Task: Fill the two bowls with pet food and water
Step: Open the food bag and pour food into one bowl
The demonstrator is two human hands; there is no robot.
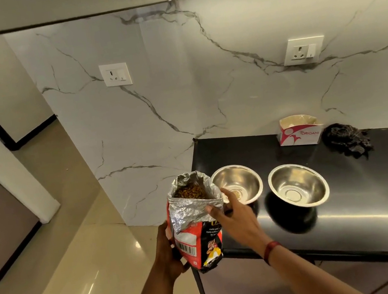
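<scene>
An open pet food bag (195, 225), red and black with a silver foil lining, is held upright just left of the black counter (348, 198). Brown kibble shows in its mouth. My left hand (169, 252) grips the bag's lower left side. My right hand (234, 216) pinches the foil rim at the bag's right edge. Two steel bowls stand on the counter: the left bowl (241, 180) right behind my right hand, with a few kibble pieces at its bottom, and the right bowl (298, 185), which holds nothing.
A white and red cardboard box (299, 131) and a dark crumpled cloth (346, 139) lie at the back of the counter by the marble wall. Two wall sockets (115, 74) sit above. Tiled floor stretches to the left.
</scene>
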